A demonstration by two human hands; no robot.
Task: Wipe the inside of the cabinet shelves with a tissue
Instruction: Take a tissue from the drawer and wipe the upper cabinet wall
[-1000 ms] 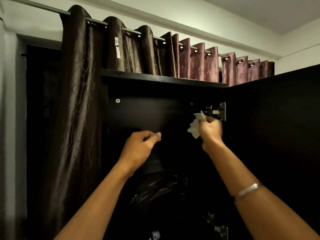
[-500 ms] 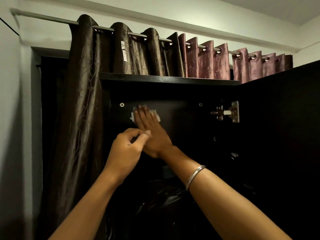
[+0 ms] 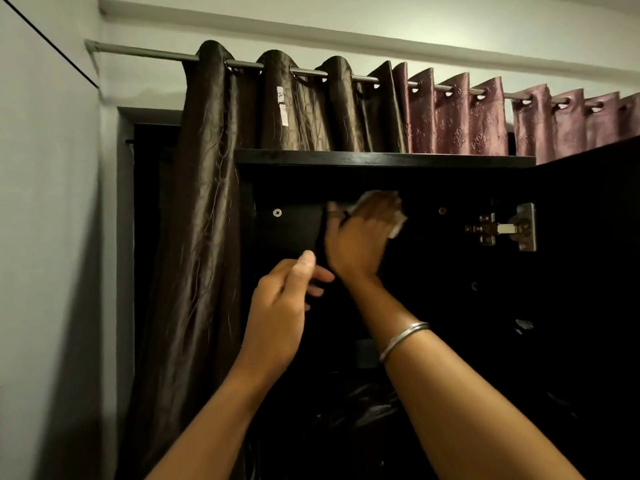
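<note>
1. The right hand (image 3: 360, 237) reaches high into the dark cabinet (image 3: 384, 158), palm flat against its back panel (image 3: 294, 226).
2. Its fingers (image 3: 381, 207) lie straight and close together, pressing the tissue (image 3: 398, 225) onto the panel; the fingertips are blurred.
3. The tissue is at the top of the back panel, just under the cabinet's top board, and shows white above and to the right of the fingers. The hand hides the rest.
4. A bracelet (image 3: 403, 339) circles the right forearm.
5. The left hand (image 3: 280, 306) hovers lower, in front of the cabinet opening just below the right wrist. Its fingers are loosely curled, thumb (image 3: 304, 265) raised, holding nothing visible.
6. A screw (image 3: 277, 212) sits in the panel left of the right hand.
7. A metal hinge (image 3: 505, 228) is fixed at the right, where the open door (image 3: 588, 271) meets the cabinet.
8. Behind the cabinet, curtains (image 3: 221, 202) hang from a rod (image 3: 138, 51): dark brown on the left, pink on the right.
</note>
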